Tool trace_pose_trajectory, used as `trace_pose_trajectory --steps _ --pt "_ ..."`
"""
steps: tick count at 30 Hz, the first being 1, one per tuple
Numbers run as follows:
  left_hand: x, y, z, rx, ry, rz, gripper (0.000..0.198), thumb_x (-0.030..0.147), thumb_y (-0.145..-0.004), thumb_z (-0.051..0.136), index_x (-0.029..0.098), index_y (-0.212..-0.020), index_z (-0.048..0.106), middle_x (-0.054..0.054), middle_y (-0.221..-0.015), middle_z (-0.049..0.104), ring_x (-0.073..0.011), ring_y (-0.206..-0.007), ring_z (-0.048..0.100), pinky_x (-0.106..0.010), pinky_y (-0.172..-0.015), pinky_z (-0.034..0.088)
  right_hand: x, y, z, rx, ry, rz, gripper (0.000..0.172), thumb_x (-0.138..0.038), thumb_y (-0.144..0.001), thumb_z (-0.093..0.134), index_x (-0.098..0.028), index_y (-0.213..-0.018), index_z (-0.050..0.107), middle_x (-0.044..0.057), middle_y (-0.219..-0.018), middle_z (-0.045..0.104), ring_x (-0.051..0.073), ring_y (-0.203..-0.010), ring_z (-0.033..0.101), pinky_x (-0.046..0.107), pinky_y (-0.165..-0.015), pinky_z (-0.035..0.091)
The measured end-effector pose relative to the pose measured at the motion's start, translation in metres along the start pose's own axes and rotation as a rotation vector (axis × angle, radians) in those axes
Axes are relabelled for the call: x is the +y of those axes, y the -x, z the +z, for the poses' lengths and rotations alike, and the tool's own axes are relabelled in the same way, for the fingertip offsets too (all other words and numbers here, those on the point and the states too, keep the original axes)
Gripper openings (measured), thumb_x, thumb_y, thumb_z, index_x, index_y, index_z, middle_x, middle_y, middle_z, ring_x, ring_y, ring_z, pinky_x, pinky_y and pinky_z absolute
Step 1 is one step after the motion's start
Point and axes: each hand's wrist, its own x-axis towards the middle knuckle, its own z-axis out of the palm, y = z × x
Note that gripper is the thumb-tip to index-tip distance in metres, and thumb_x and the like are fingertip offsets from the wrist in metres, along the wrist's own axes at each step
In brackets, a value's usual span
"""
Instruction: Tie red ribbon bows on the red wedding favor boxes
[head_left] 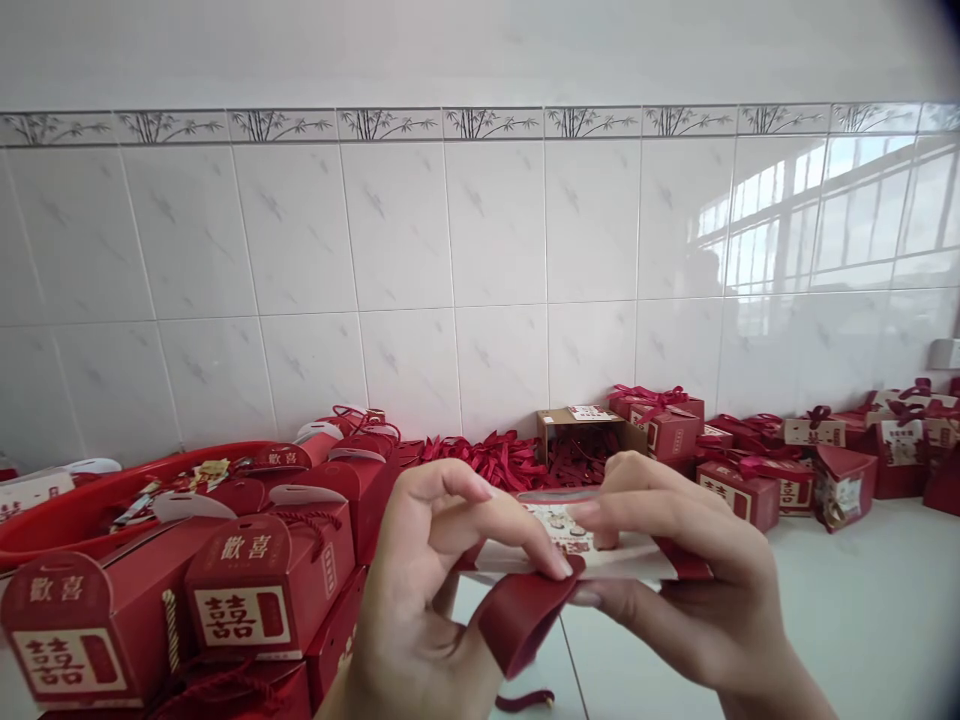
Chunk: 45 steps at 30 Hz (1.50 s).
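Note:
In front of me is a small gift box [630, 566] with a cream printed panel showing cartoon figures and red ends; my hands cover much of it. A wide dark red ribbon [525, 618] hangs in a loop at its near edge. My left hand [442, 570] is closed, its fingertips pinching the ribbon's fold against the box. My right hand [697, 570] is closed on the box, with fingers over the printed panel and the thumb below, its tip close to the ribbon fold. One curled ribbon end [525, 702] shows low beneath my hands.
Red handled boxes [247, 600] are stacked on the left, beside a red basin [45, 525] holding wrapped sweets. Behind my hands lie a heap of red ribbons [487, 460] and an open carton [551, 435]. Ribbon-tied boxes [742, 490] line the tiled wall [495, 230] at right.

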Motion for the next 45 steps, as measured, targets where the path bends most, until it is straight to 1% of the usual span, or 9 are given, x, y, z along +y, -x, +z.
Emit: trace_pose_trajectory --steps 2,10,17,24,27,31,38,42,45 --pt "0.000 0.000 0.000 -0.006 0.054 -0.032 0.022 0.018 -0.088 0.059 0.029 -0.101 0.045 0.004 -0.078 0.068 -0.0115 -0.074 0.060 -0.024 -0.075 0.049 -0.002 0.000 0.001 -0.030 0.012 -0.013 0.032 -0.011 -0.077 0.069 -0.016 -0.109 0.065 0.003 -0.076 0.057 0.012 -0.066 0.050 0.026 -0.054 0.043" --pt "0.005 -0.003 0.000 -0.027 0.144 -0.025 0.015 0.024 -0.091 0.056 0.027 -0.095 0.042 0.002 -0.080 0.070 -0.0127 -0.073 0.059 -0.027 -0.069 0.051 -0.009 0.000 0.005 0.003 0.067 0.004 0.019 -0.016 -0.078 0.069 -0.012 -0.097 0.070 0.004 -0.076 0.055 0.012 -0.063 0.051 0.025 -0.050 0.044" --pt "0.002 -0.003 0.000 -0.043 0.117 -0.002 0.023 0.013 -0.091 0.053 0.027 -0.098 0.036 0.001 -0.084 0.068 -0.0130 -0.075 0.059 -0.026 -0.067 0.052 -0.010 -0.001 0.005 0.008 0.075 0.032 0.013 -0.012 -0.078 0.068 -0.011 -0.090 0.070 0.004 -0.071 0.055 0.013 -0.061 0.052 0.026 -0.049 0.043" --pt "0.009 -0.004 -0.006 -0.091 -0.047 -0.140 0.047 0.008 -0.083 0.058 0.035 -0.115 0.037 -0.001 -0.094 0.065 -0.0170 -0.078 0.066 -0.025 -0.060 0.055 -0.011 0.003 0.005 -0.019 0.079 0.051 0.025 -0.006 -0.075 0.067 -0.015 -0.098 0.067 0.006 -0.077 0.058 0.015 -0.067 0.055 0.029 -0.054 0.048" --pt "0.011 -0.007 -0.010 -0.147 -0.153 -0.135 0.038 0.008 -0.081 0.059 0.031 -0.109 0.046 -0.002 -0.089 0.065 -0.0175 -0.072 0.066 -0.023 -0.050 0.052 -0.008 0.002 0.006 -0.022 0.076 0.020 0.021 -0.007 -0.075 0.067 -0.014 -0.095 0.068 0.006 -0.075 0.058 0.015 -0.065 0.054 0.028 -0.052 0.047" --pt "0.007 -0.006 -0.011 -0.078 -0.209 -0.107 0.028 0.011 -0.083 0.060 0.030 -0.103 0.052 -0.001 -0.084 0.065 -0.0142 -0.064 0.064 -0.023 -0.051 0.051 -0.006 -0.002 0.006 0.014 0.078 0.011 0.017 -0.007 -0.074 0.065 -0.012 -0.090 0.068 0.005 -0.071 0.056 0.014 -0.061 0.053 0.026 -0.049 0.044" --pt "-0.006 -0.005 -0.009 0.018 -0.224 -0.187 0.018 0.019 -0.083 0.063 0.025 -0.098 0.055 -0.003 -0.085 0.067 -0.0146 -0.069 0.063 -0.024 -0.060 0.050 0.000 -0.005 0.015 0.059 -0.013 0.288 0.001 -0.017 -0.075 0.070 -0.017 -0.075 0.071 0.002 -0.068 0.056 0.012 -0.059 0.053 0.024 -0.049 0.043" --pt "-0.007 -0.016 -0.008 0.115 -0.100 -0.383 0.034 0.022 -0.081 0.066 0.023 -0.109 0.049 -0.003 -0.091 0.069 -0.0162 -0.078 0.066 -0.025 -0.068 0.053 0.016 -0.003 0.024 0.115 -0.144 0.553 0.012 -0.028 -0.074 0.073 -0.018 -0.070 0.069 0.002 -0.076 0.057 0.013 -0.067 0.056 0.025 -0.057 0.046" --pt "-0.009 -0.021 -0.011 0.100 -0.142 -0.401 0.026 0.027 -0.084 0.063 0.020 -0.108 0.056 -0.006 -0.098 0.069 -0.0191 -0.092 0.066 -0.028 -0.078 0.053 0.025 -0.002 0.027 0.105 -0.315 0.761 0.018 -0.035 -0.073 0.074 -0.018 -0.076 0.069 0.003 -0.086 0.061 0.014 -0.071 0.058 0.026 -0.060 0.047"
